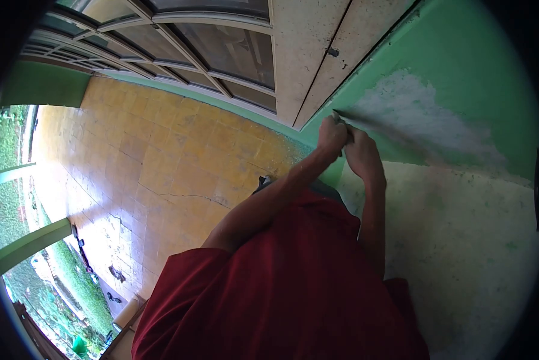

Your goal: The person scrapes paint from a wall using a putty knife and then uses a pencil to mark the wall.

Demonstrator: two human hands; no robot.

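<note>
Both of my hands are together in front of the green wall point(461, 78), beside the lower end of the wooden frame. My left hand point(331, 137) is closed around a small thin tool point(336, 115), whose pointed end shows above the fingers close to the wall. Its kind is too small to make out. My right hand point(363, 155) is closed too, touching the left hand, with its fingertips against the same tool. A rough pale patch point(401, 99) of bare plaster lies on the wall to the right of the hands.
A paned window point(221, 51) and its wooden frame point(308, 54) run along the top. Yellow tiles cover the cracked floor point(173, 156), with pale flakes near the wall. Cream wall point(455, 240) stands at right. Green pillars point(32, 243) and a garden lie at left.
</note>
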